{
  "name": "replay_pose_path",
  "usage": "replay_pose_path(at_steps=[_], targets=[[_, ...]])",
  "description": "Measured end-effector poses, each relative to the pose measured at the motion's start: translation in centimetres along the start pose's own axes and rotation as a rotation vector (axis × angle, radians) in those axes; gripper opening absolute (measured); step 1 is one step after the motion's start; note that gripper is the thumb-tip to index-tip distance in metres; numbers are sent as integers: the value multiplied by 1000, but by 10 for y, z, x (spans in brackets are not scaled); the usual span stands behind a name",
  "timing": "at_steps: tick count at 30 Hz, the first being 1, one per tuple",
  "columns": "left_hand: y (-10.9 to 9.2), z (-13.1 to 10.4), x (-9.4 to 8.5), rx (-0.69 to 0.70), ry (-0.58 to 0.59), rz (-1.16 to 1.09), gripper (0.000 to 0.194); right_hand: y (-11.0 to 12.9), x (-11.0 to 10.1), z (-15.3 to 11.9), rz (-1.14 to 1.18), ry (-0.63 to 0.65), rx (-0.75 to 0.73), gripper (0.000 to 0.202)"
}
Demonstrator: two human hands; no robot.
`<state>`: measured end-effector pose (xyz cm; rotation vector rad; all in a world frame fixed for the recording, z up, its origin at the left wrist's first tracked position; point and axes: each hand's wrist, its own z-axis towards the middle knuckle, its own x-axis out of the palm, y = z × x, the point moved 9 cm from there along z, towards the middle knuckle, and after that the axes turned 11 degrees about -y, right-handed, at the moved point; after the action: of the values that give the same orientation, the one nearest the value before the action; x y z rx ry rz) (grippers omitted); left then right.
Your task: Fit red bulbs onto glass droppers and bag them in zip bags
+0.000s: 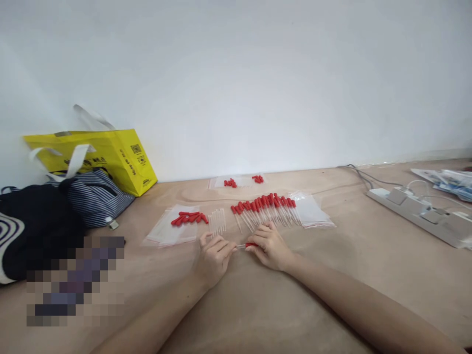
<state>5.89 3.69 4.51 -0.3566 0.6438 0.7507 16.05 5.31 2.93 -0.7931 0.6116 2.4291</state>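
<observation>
My left hand [216,258] pinches one end of a thin clear dropper tube [241,246] just above the table. A red rubber bulb [250,244] sits at the tube's other end, closed in the fingers of my right hand [271,247]. How far the tube goes into the bulb is hidden. Beyond my right hand lies a row of droppers with red bulbs [263,202], side by side. Several bare clear tubes [217,221] lie past my left hand. Left of them, loose red bulbs [189,218] rest on clear plastic bags [155,233].
More plastic bags [315,211] lie right of the droppers. Near the wall, another bag [217,182] carries red bulbs and tubes. A yellow bag [136,167], a striped bag [99,196] and a black bag [40,231] stand left. A power strip [416,216] with cables lies right.
</observation>
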Motion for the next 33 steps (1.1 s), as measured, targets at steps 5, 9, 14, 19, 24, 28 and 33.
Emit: replay_pose_path(at_steps=[5,9,14,19,24,28,33], targets=[[-3,-1,-2,-17,-19,7,25,5,0,1,35,-39,25,19],[-6,0,-3,-7,-18,13,26,9,3,0,44,-9,-9,16],[-4,0,-1,-12,-9,-1,26,10,4,2,22,9,-56,17],[-4,0,6,17,44,19,25,10,-1,4,-67,9,-92,20],[-2,1,6,67,135,73,21,2,-8,4,-91,-33,-54,19],[24,11,-2,-129,121,43,24,-20,-15,2,-86,-112,81,28],[67,20,26,-550,328,72,17,-49,-21,-3,-87,-207,227,21]])
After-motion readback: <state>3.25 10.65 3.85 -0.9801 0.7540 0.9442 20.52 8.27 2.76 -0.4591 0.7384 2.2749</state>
